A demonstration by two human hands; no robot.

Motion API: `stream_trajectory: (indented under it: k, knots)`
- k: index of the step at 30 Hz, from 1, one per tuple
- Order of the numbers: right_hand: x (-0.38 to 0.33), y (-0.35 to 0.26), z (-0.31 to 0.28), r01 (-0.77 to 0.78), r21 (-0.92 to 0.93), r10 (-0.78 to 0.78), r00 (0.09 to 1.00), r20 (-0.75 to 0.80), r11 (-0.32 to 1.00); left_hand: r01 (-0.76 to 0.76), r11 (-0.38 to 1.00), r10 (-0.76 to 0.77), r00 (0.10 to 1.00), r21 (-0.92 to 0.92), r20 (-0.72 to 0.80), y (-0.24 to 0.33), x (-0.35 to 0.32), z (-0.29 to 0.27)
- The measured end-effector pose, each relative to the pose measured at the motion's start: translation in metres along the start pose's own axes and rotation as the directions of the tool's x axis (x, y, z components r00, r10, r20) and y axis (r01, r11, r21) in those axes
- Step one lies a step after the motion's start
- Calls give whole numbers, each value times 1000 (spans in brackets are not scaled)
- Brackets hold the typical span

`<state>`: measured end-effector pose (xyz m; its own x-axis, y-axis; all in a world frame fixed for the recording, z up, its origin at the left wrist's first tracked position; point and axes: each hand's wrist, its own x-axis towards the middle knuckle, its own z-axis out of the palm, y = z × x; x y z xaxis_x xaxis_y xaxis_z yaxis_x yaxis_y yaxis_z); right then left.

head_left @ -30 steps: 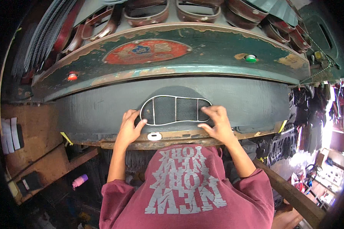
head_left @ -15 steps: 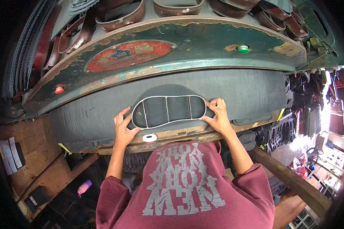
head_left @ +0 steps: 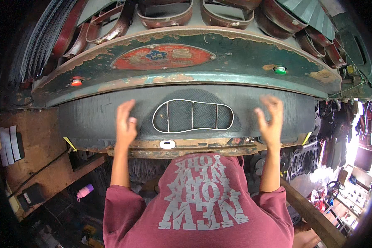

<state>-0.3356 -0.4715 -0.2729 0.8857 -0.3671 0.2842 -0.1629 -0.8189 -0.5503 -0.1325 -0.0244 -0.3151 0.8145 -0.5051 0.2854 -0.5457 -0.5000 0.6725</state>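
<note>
A sole-shaped cutting die (head_left: 193,115), a thin pale metal outline with three crossbars, lies flat on a dark rubber sheet (head_left: 198,94) with a zigzag texture. The sheet rests on a long grey-black work bed (head_left: 93,113). Off the die's left end, my left hand (head_left: 126,124) is raised with thumb and fingers parted, holding nothing. My right hand (head_left: 271,122) hovers beyond its right end, fingers spread and slightly blurred, also holding nothing. Neither hand touches the die.
A green machine beam (head_left: 235,53) spans behind the bed, carrying a red button (head_left: 76,81) and a green button (head_left: 280,70). More brown dies (head_left: 165,20) sit on top. A small white oval object (head_left: 167,144) lies on the wooden front ledge (head_left: 219,143).
Both hands have let go of the die and moved outward, left and right. The die stays on the sheet. The view has shifted a little.
</note>
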Motion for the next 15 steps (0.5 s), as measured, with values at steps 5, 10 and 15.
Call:
stream_trajectory:
  k: [5,10,15]
  knots:
    - [80,10,-36,68,-200,-179,770,-612,977,-2,968,177,715,251,-677,-9,69,-59]
    - [98,26,-28,238,-444,-497,550,-671,864,199,962,-257,414,-189,-873,-32,83,-90]
    - [74,36,-25,202,-484,-520,448,-728,851,190,959,-260,291,-211,-921,-46,69,-82]
